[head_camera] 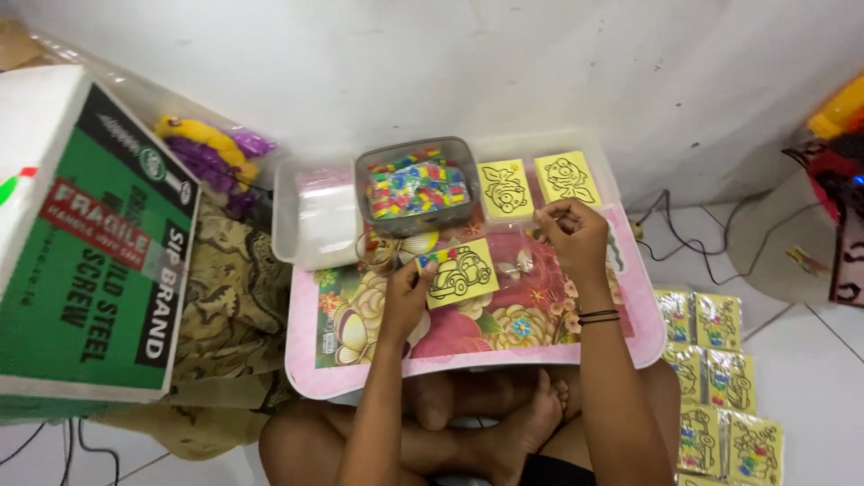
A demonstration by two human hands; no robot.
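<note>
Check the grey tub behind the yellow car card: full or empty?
Nearly full: the grey tub is lidless, with small multicoloured pieces heaped close to its rim.

Floral pink table (468, 355) under yellow car card (461, 273)

A home floor: a person sits cross-legged on white tiles (810, 378) at a low pink table (630, 333), a white wall (450, 63) ahead, cardboard box (90, 243) at left.
</note>
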